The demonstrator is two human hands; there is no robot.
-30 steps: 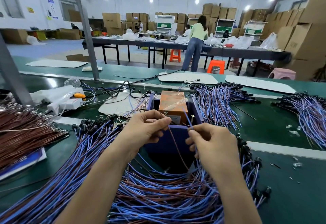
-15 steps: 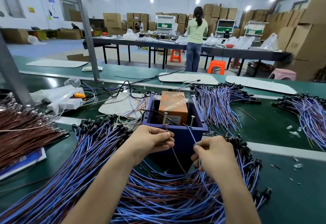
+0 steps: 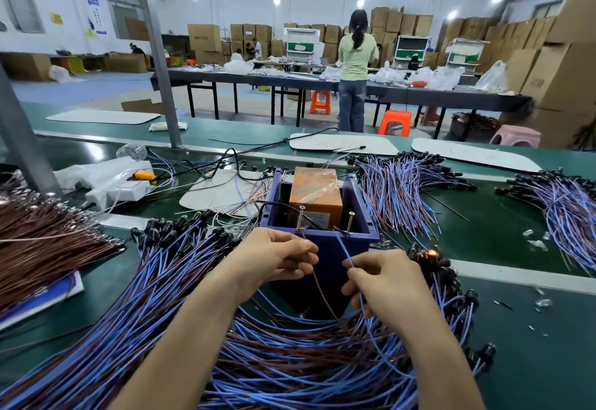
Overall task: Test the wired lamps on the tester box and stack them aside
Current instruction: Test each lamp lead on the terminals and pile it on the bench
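The tester box point(image 3: 325, 242) is a dark blue bin with an orange block point(image 3: 317, 195) inside and two upright screws point(image 3: 300, 218) on its near rim. My left hand point(image 3: 274, 258) pinches a brown wire point(image 3: 317, 290) whose tip rises to the left screw. My right hand point(image 3: 383, 284) pinches a blue wire point(image 3: 344, 250) whose tip reaches up toward the right screw. One lamp point(image 3: 431, 253) glows orange just right of my right hand, among black lamp heads. A big heap of blue and brown wired lamps point(image 3: 258, 361) lies under both arms.
More lamp bundles lie behind the box on the right point(image 3: 400, 190) and at the far right point(image 3: 567, 203). Brown wires point(image 3: 42, 242) are heaped at the left. A white power strip point(image 3: 119, 190) sits back left. A person point(image 3: 354, 67) stands at a far table.
Both hands came back toward me from the box rim, then held the wire tips up to the screws. A lamp by my right hand now glows. The far person walked right.
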